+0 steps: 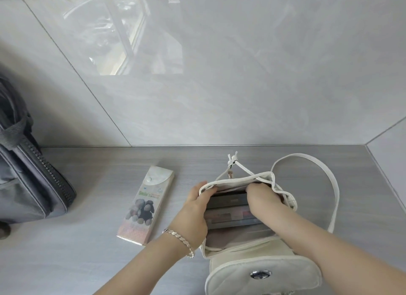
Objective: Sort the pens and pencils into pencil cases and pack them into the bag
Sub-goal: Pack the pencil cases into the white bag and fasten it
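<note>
- White bag: quilted, flap thrown open; stacked pencil cases are seen inside.
- Printed pencil case: laid flat, just left of the bag.
- Left hand: the bag's left rim is grasped.
- Right hand: sunk inside the bag; its grip cannot be told.

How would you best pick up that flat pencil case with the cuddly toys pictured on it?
Pinch the pencil case across its two long edges near the middle, coming from above. It lies flat on the table, long and narrow, and the left hand, holding the rim of the white bag, is nearer.
</note>
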Available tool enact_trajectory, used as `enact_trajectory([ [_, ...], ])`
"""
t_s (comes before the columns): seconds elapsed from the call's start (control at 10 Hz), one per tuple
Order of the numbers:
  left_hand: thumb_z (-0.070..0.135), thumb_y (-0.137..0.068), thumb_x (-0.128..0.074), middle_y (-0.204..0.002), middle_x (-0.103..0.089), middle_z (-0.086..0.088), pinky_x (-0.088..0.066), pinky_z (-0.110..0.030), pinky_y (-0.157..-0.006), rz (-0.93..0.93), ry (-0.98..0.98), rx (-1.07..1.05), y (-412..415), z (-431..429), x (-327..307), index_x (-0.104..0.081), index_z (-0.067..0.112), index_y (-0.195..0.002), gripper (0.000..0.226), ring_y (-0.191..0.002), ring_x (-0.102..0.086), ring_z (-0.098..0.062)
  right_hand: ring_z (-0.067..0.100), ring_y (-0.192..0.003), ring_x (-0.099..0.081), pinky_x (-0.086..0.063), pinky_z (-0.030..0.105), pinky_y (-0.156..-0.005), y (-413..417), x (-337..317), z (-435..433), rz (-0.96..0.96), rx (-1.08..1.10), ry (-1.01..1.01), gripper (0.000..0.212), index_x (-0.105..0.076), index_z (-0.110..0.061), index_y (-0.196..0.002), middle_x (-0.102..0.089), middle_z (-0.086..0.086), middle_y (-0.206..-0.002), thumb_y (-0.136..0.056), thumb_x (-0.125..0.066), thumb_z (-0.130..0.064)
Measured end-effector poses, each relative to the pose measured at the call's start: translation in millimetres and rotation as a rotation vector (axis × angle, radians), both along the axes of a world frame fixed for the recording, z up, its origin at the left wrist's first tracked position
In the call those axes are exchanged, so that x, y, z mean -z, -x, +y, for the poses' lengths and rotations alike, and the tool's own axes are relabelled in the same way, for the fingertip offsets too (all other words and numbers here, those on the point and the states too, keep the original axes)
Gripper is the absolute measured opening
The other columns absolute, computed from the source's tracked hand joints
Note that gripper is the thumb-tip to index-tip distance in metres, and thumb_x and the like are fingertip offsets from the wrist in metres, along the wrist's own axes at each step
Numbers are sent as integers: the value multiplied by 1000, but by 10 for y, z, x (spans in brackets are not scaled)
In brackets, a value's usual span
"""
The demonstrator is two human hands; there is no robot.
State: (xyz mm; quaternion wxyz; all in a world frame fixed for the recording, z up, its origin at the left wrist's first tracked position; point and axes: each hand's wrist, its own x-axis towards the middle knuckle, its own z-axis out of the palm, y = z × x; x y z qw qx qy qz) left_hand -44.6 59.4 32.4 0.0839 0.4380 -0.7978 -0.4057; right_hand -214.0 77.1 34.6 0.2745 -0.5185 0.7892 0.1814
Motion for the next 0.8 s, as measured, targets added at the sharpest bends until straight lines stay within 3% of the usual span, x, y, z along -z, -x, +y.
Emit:
enact_trajectory([
  [0.1, -23, -68, -29, -134, -23, 14, -10, 15, -82, 47, -42, -28, -12, -45, 13, -43, 19, -133, 79, -121, -30, 3, 23, -106, -56, -42, 30, -77, -12, -39, 6, 13, -70, -22, 29, -54, -2, -118, -57, 13, -123, -91, -43, -2],
  [0.2, -24, -69, -37, -131, -44, 8, -31, 7, -79, 248, -283, -45, -119, -125, -59, -63, 21, -107, 64, -103, -49, 10, 26, -107, -56, -44, 31, -83, -48, -101, 87, -109, -83, 113, 28, -51, -4, -119, -56, 14, -123, -95, -43, -15],
  [0.3, 0, -63, -54, -113, -65, 11, -44, -10, -80, 509, -575, -275, -333, -261, -36, -74, 19, -74, 29, -105, -59, 0, 18, -126, -43, -36, 24, -92, -55, -321, 229, -220, -108, 300, 38, -44, -20, -131, -47, -3, -136, -95, -44, -32],
  [0.4, 22, -62, -55, -119, -59, 2, -48, -16, -82, 106, -189, -531, -688, -435, 411, -64, 28, -95, 35, -91, -59, -16, 8, -131, -34, -32, 22, -96, 13, -529, 385, -333, -84, 402, 43, -36, -30, -137, -37, -15, -143, -95, -44, -36],
  [0.5, 35, -72, -66, -146, -22, -16, -28, -40, -111, -504, -20, -515, -874, -460, 815, -29, 25, -136, 75, -129, -36, -32, 5, -125, -41, -33, 19, -98, 89, -564, 511, -409, 15, 555, 40, -43, -29, -132, -44, -17, -132, -93, -49, -30],
  [0.6, 44, -75, -65, -141, -28, -16, -25, -42, -110, -640, -26, -602, -890, -418, 901, -16, 24, -141, 84, -132, -29, -33, 0, -109, -44, -27, 8, -82, 155, -431, 584, -359, 74, 733, 29, -59, -24, -117, -44, -19, -111, -89, -56, -19],
  [0.7, 37, -71, -69, -122, -46, -14, -34, -42, -98, -539, 7, -707, -827, -471, 770, -30, 23, -134, 75, -117, -40, -33, 4, -112, -36, -28, 13, -84, 222, -307, 640, -272, 105, 774, 26, -65, -22, -110, -41, -13, -115, -86, -60, -13],
  [0.8, 36, -66, -73, -113, -52, -9, -34, -38, -97, -299, 160, -699, -748, -531, 439, -36, 33, -133, 77, -113, -37, -29, 12, -122, -33, -27, 19, -91, 296, -257, 644, -248, 143, 760, 31, -64, -25, -114, -42, -3, -130, -86, -60, -13],
])
